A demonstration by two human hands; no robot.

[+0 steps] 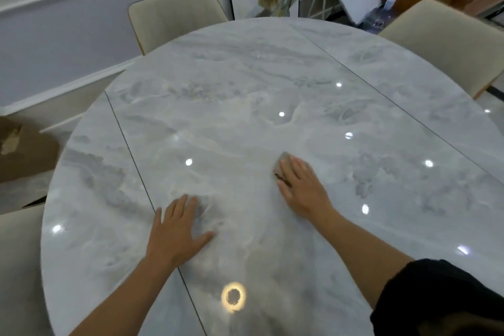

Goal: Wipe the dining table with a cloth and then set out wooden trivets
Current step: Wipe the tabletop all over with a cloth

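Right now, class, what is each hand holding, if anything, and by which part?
Nothing is gripped. The right hand presses flat-fingered on the cloth, covering its near part; the left hand rests flat on the table.

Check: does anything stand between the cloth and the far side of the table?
Nothing visible does. The right hand presses the cloth; beyond it the table shows only light reflections. The left hand rests nearer, aside.
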